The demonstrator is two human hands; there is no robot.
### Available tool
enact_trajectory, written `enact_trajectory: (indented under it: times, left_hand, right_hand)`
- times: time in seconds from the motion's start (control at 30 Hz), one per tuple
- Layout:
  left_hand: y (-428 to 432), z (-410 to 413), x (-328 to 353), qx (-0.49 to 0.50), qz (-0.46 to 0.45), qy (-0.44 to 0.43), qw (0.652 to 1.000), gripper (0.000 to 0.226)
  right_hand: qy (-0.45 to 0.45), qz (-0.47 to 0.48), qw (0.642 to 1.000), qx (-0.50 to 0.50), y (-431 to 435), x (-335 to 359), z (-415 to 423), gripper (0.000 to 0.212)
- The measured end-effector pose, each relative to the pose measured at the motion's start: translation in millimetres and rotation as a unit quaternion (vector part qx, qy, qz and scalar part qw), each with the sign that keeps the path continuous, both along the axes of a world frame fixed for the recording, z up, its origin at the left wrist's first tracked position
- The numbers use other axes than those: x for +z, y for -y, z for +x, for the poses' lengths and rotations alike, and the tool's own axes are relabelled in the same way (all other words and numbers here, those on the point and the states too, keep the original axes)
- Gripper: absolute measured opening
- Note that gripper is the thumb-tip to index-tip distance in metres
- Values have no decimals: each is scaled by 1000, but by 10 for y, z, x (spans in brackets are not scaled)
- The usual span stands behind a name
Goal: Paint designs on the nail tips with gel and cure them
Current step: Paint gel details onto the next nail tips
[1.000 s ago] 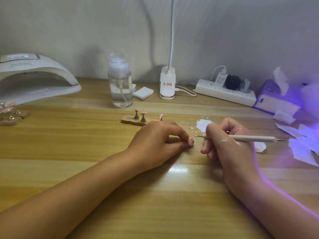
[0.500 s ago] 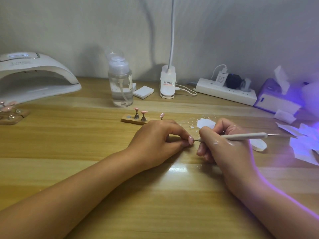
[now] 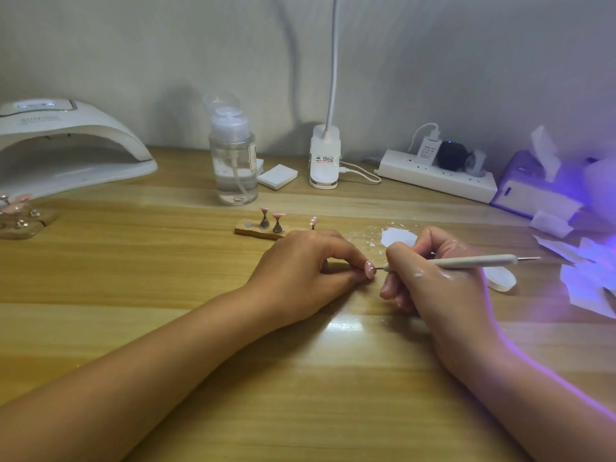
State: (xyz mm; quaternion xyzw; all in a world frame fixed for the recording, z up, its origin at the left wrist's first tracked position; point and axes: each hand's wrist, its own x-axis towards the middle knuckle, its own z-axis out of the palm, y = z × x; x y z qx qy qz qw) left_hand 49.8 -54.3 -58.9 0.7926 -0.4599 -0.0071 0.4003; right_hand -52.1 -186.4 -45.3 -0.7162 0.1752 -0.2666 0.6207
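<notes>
Step in hand, by my read: dotting gel onto one tip.

Left hand [image 3: 300, 271] rests on the desk [image 3: 133, 295] about mid-width, between the front and back edges. Thumb and forefinger are pinched narrow on a pink nail tip [image 3: 369, 269], face turned right. Can't tell if it's on a stand, the fingers hide the underside.

Right hand [image 3: 433, 281] is just beside it, fingers curled round a dotting pen [image 3: 466, 261] in a pencil grip, held low near the working end. The fine point is at the tip's face, touching or just short, can't resolve which. A few pale dots show on the face.

Handling, judgement only:
- The tip should be near weightless: thin springy plastic, glossy, so slippery.
- Wet gel will likely smear on any contact. Hold by the side edges or from below, never the face.
- Pinch too hard and it probably flexes or flicks out.
- Both hands look braced on the desk, good for steadying.

Layout:
- White gel smear [image 3: 398, 236] on the desk, just behind the right hand.
- Holder [image 3: 248, 228] behind the left hand, spare tips [image 3: 278, 215] upright on stands. A third tip [image 3: 313, 221] is just right of them, base hidden by knuckles.
- Cure lamp [image 3: 66, 145] at the back-left corner, well apart.
- Second holder [image 3: 20, 221] at the left edge, in front of the lamp.
- Violet glow along the right edge, source unclear.

Risk: the carry over to the lamp with uncured gel. Keep the face up.
</notes>
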Motion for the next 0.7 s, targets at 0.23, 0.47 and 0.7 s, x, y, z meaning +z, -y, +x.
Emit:
enact_trajectory:
  times: [0.23, 0.47, 0.7]
  left_hand:
    - [-1, -4, 0, 4, -1, -1, 1000, 7]
    - [0, -6, 0, 2, -2, 0, 1000, 8]
    - [-8, -7, 12, 4, -3, 2, 1000, 8]
  right_hand:
    - [-7, -11, 1000, 0, 4, -11, -7, 19]
    - [12, 0, 1000, -18, 17, -12, 1, 27]
    - [3, -42, 999, -17, 10, -25, 8, 25]
